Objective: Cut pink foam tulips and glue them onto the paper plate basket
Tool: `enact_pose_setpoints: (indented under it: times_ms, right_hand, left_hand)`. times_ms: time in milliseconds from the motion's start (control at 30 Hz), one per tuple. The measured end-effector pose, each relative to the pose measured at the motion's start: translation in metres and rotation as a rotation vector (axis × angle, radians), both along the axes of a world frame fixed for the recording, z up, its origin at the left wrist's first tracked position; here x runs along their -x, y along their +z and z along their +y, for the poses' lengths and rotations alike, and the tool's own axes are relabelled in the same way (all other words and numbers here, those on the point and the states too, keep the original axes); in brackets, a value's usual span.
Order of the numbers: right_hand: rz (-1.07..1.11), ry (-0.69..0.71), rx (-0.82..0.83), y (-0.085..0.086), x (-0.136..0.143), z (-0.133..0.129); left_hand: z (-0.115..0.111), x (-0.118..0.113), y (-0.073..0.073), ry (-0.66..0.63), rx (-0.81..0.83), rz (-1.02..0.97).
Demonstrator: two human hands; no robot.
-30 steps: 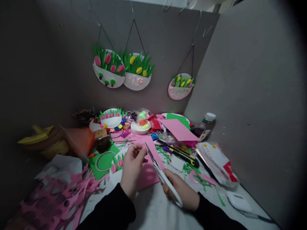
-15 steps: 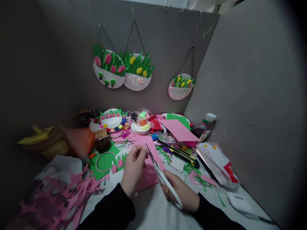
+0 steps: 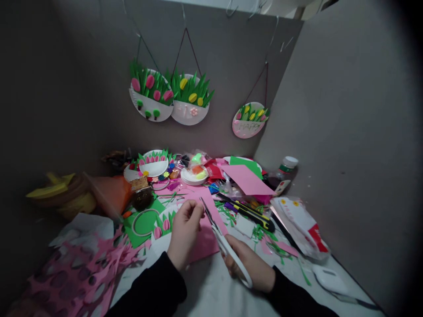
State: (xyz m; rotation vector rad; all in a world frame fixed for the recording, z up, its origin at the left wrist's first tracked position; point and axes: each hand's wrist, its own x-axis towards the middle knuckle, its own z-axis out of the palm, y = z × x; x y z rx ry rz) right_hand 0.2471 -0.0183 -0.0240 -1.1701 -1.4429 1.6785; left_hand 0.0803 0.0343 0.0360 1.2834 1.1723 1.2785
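Observation:
My right hand (image 3: 246, 259) grips white-handled scissors (image 3: 234, 257), with the blades pointing up and away from me. Close to the blade tips, my left hand (image 3: 187, 229) is closed in a pinch; whatever its fingers hold is too small or hidden to make out. Beneath both hands lies a sheet of pink paper (image 3: 206, 242). Partly behind my left hand is a white paper plate (image 3: 161, 242) with green paper grass and pink paper tulips (image 3: 161, 227) on it.
Pink paper scraps with round holes (image 3: 72, 277) lie at left, beside an orange cone-shaped wrap (image 3: 112, 193). Cutter knives (image 3: 247, 213), a plastic packet (image 3: 297, 224) and a capped jar (image 3: 286, 171) are to the right. Decorated plates (image 3: 190, 112) hang on the grey partition.

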Motion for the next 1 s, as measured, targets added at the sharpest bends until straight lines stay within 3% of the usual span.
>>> enact_pose_setpoints:
  times_ms: [867, 1000]
  right_hand:
    - [-0.094, 0.013, -0.021, 0.012, -0.001, -0.002]
    - [-0.072, 0.005, 0.007, 0.007, 0.0, -0.002]
  left_hand:
    - [0.006, 0.004, -0.001, -0.018, 0.013, 0.021]
    - [0.006, 0.004, -0.001, -0.012, 0.004, 0.048]
